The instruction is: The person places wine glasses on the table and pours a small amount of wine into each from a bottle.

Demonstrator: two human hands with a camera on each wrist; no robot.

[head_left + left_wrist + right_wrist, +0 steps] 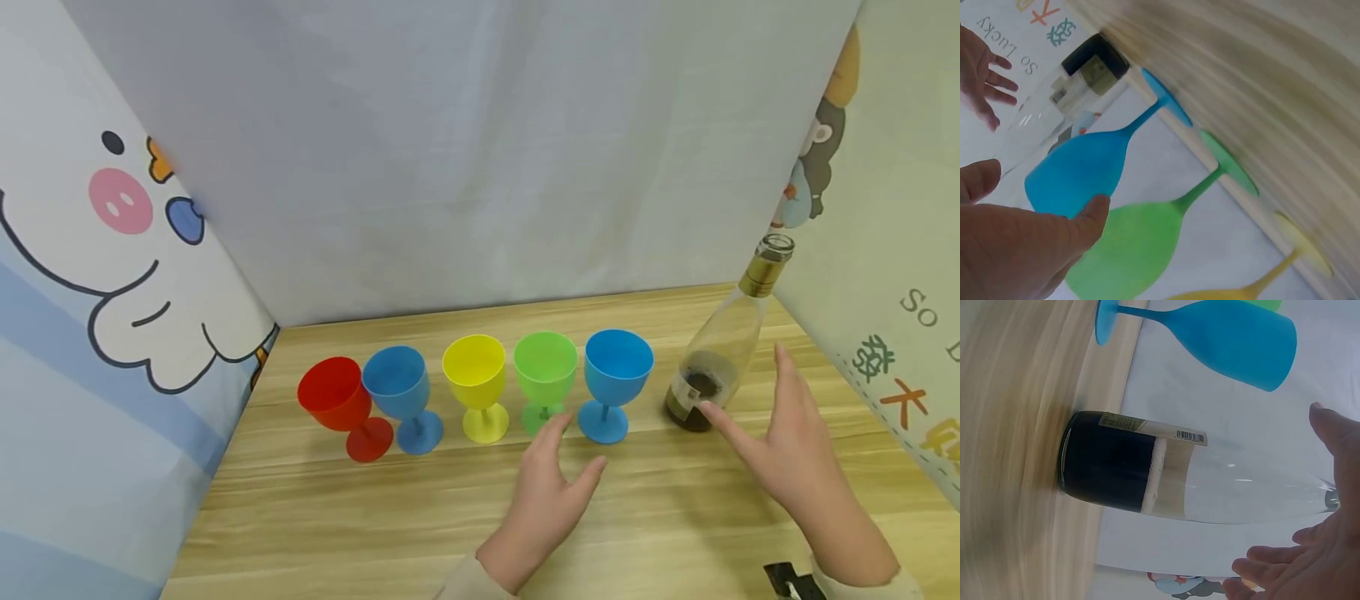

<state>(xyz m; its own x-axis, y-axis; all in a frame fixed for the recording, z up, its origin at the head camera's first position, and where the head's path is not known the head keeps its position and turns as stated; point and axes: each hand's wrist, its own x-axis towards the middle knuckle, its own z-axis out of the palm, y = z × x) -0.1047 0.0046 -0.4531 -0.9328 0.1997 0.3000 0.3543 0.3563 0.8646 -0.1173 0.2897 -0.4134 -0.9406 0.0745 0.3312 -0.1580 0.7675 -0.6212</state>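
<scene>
Five goblets [476, 371] in row on table [322, 525], bottle [727, 337] at right, backdrop [420, 167] behind

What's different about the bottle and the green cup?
The bottle is taller than the green cup. The bottle has dark liquid at the bottom, while the green cup looks empty. The bottle narrows to a neck; the green cup has a wide mouth and sits on a stem. Both stand upright on the table, open at the top.
</scene>
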